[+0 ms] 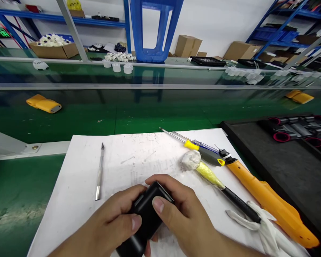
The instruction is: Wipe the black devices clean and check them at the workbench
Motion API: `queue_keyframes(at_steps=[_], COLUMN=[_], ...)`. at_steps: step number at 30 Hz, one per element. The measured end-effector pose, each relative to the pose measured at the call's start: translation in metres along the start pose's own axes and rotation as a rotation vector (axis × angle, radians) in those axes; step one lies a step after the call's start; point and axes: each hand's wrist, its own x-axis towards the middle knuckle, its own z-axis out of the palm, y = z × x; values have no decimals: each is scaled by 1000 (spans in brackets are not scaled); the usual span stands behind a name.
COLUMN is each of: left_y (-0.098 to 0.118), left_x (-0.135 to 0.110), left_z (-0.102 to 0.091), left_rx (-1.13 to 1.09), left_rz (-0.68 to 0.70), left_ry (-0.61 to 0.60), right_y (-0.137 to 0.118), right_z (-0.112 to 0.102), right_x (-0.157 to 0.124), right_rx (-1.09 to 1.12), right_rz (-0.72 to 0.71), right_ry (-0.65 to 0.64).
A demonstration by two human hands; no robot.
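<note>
Got the black rectangular block (147,210) gripped in both: left hand (109,223) and right hand (183,214) closed around it, over the white paper sheet (69,185), craft knife (100,175) lying to its left.

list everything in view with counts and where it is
white paper sheet: 1, white, on green bench
craft knife: 1, silver, on sheet
screwdriver: 1, yellow and grey, on sheet
cloth bundle: 1, white, on sheet
pen-shaped tool: 1, black and yellow, on sheet
orange tool: 1, orange, right of sheet
glove: 1, white, lower right
tray: 1, black, right
rollers: several, black and red, in tray
yellow parts: 2, yellow, beyond sheet
cardboard boxes: several, brown, far back
black block: 1, black, in hands
left hand: 1, bare, on block
right hand: 1, bare, on block
</note>
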Motion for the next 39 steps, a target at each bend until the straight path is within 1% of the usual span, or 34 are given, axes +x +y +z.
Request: queue_keyframes(at_steps=[3, 7, 12, 14, 16, 17, 19, 21, 22, 25, 28, 31, 34, 39], left_y=[-1, 2, 4, 5, 5, 6, 7, 8, 8, 7, 5, 3, 0, -6], left_x=[-1, 1, 3, 3, 3, 2, 1, -1, -1, -2, -3, -4, -4, -2], left_z=[-3, -1, 2, 2, 1, 1, 2, 4, 6, 14, 22, 28, 28, 18], left_rx=[-37, -124, -166, -173, -152, -135, -85, -28, 6, 106, 175, 277, 415, 684], left_rz=[-17, -17, 10, 16, 38, 54, 98, 148, 175, 257, 306, 332, 414, 668], left_ry=[-36, -75, -111, -135, -138, -116, -10, 162, 257, 478, 601, 676, 709, 626], right_y=[0, -2, 0, 2, 3, 4, 5, 4, 4, 4, 5, 5, 6, 6], right_z=[0, 0, 0, 0, -2, -2, -4, -5, -5, -5, -5, -5, -5, -3], right_x=[-1, 0, -1, -2, -4, -5, -6, -5, -4, -1, -2, -4, -7, -7], right_rx=[-24, 33, 114, 111, 79, 47, -18, -60, -63, -45, -43, -79, -132, -160], right_rz=[-4, -70, -69, -74, -97, -121, -198, -265, -277, -236, -212, -217, -222, -203], right_ry=[4, -10, -45, -38, 1, 32, 111, 168, 181, 207, 192, 155, 151, 159])
